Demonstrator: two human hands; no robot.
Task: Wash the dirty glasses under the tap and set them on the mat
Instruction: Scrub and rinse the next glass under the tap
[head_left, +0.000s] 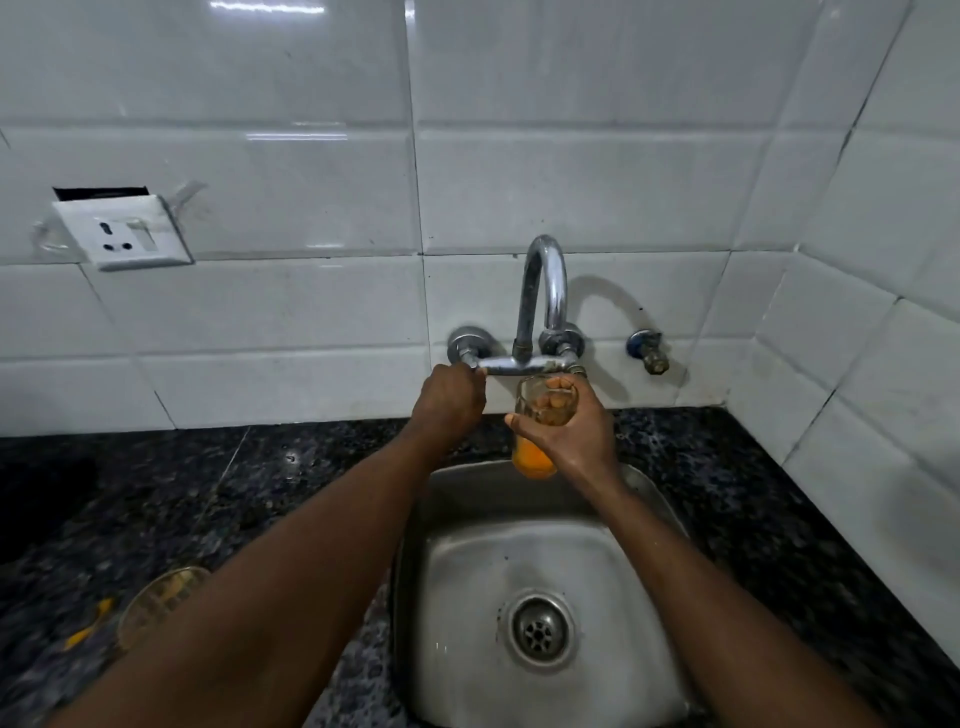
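My right hand (571, 431) grips a clear glass (540, 415) with orange liquid in its bottom, held upright just under the chrome tap (540, 291) and above the back of the steel sink (467, 519). My left hand (452, 397) is curled round the tap's left handle at the wall. A second dirty glass (156, 603) stands on the dark counter at the lower left, partly hidden by my left forearm. No water stream is visible. No mat is in view.
The sink's drain (540, 630) lies low in the basin. Dark speckled granite counter (260, 493) surrounds the sink. White tiled walls meet in a corner at the right. A loose socket plate (122, 234) hangs on the left wall. A small valve (647, 351) sticks out right of the tap.
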